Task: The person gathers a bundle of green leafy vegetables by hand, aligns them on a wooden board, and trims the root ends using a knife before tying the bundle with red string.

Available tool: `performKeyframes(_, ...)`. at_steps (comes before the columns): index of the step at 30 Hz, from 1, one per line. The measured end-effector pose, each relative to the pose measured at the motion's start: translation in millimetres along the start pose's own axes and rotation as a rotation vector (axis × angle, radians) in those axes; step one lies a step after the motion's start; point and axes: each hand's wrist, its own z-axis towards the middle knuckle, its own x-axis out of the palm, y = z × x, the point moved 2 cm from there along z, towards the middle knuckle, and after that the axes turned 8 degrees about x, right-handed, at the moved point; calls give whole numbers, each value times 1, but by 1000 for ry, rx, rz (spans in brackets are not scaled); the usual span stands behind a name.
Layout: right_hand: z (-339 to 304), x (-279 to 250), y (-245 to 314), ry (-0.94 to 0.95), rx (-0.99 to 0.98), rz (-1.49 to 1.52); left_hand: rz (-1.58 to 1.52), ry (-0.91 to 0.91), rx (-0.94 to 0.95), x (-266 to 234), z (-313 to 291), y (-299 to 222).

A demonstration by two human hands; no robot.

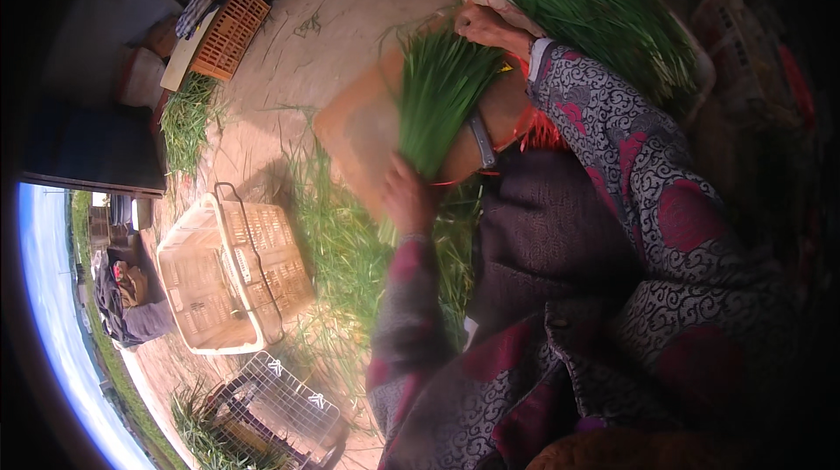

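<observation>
A bunch of long green chives lies across a brown board in front of me. My left hand is closed round the near end of the bunch, slightly blurred. At the far end, by the leaf tips, my right hand has its fingers curled together; what they pinch, if anything, is hidden. A grey-handled tool rests on the board right of the bunch. Red strings hang at the board's right edge, below my right wrist.
A large heap of chives lies on a pale sack at the far right. Loose trimmings cover the ground left of me. A cream plastic basket lies tipped there, with a wire crate nearer. An orange crate stands far left.
</observation>
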Motion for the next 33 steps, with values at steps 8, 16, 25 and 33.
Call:
performKeyframes(8,-3,25,27,460,247,166,115,-108,50,11,-5,12)
performKeyframes(16,-25,41,94,272,-242,-355,96,-16,-55,11,-5,25)
performKeyframes(25,55,-46,-3,-233,438,133,128,-43,22,10,-3,5)
performKeyframes(33,20,-46,218,591,53,1179,139,-28,-59,15,-9,23)
